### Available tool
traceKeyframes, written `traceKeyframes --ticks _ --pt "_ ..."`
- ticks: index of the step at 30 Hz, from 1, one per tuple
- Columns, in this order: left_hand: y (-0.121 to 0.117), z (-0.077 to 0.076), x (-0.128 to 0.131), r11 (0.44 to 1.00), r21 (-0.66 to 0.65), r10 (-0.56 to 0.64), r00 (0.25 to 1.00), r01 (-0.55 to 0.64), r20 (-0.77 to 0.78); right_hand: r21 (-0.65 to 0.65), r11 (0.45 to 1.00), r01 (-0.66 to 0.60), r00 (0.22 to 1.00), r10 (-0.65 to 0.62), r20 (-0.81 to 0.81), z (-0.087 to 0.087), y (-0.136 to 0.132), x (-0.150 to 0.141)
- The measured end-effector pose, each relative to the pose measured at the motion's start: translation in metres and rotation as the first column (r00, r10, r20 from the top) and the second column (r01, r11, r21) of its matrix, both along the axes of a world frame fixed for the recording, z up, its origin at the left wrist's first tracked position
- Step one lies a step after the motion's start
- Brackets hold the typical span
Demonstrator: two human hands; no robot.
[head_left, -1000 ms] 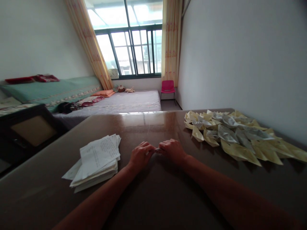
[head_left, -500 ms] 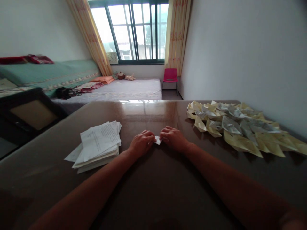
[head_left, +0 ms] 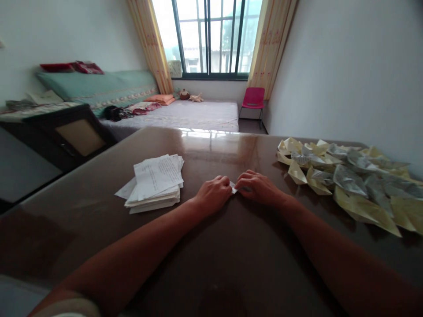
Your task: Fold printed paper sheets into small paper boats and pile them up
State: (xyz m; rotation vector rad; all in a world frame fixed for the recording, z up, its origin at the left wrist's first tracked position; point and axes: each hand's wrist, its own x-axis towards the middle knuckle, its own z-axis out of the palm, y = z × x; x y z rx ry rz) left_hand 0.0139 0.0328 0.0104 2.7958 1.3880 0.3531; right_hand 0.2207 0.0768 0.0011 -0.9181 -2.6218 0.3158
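Between my two hands, over the middle of the brown table (head_left: 211, 246), is a small folded piece of white paper (head_left: 233, 188). Its left side is pinched in the closed fingers of my left hand (head_left: 216, 191). My right hand (head_left: 257, 186) has its fingers curled on the paper's right side. Most of the paper is hidden by the fingers; only a little pale part shows in the gap. Left of my left hand lies a stack of printed paper sheets (head_left: 158, 178), its upper sheets slightly fanned.
Many folded paper boats (head_left: 350, 180), yellowish and grey-white, crowd the table's right side near the wall. Beyond the far edge stand a bed (head_left: 205, 113) and a pink chair (head_left: 254, 97). A dark cabinet (head_left: 79, 132) is at the left.
The folded paper has turned from edge-on to showing a small white face, now partly covered again by the fingers. The view has tilted down and swung left; both hands keep hold.
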Motion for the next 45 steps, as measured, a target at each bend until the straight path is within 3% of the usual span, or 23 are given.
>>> traceKeyframes --ticks 9,16,26,33,39,45 --pt "0.017 -0.002 -0.014 0.979 -0.203 0.063 0.98 -0.023 0.191 -0.153 0.987 -0.037 0.992 0.018 -0.124 -0.012 0.009 0.004" --pt "0.025 -0.002 -0.018 0.95 -0.312 0.108 0.952 -0.014 0.288 -0.197 0.98 -0.024 0.984 -0.012 -0.178 -0.009 0.01 0.003" --pt "0.03 -0.013 -0.018 0.953 -0.289 0.195 0.913 -0.09 0.358 -0.142 0.963 0.228 0.962 -0.245 -0.121 -0.019 0.007 -0.013" --pt "0.026 -0.012 -0.011 0.952 -0.254 0.234 0.943 -0.173 0.236 -0.132 0.919 0.372 0.923 -0.381 -0.046 -0.013 0.001 -0.024" --pt "0.023 -0.009 -0.009 0.975 -0.155 0.178 0.979 -0.162 0.095 -0.094 0.924 0.37 0.928 -0.373 -0.019 -0.005 -0.005 -0.026" --pt "0.018 -0.002 -0.009 0.984 -0.088 0.152 0.986 -0.157 -0.068 0.042 0.936 0.349 0.923 -0.351 0.158 0.006 -0.014 -0.026"
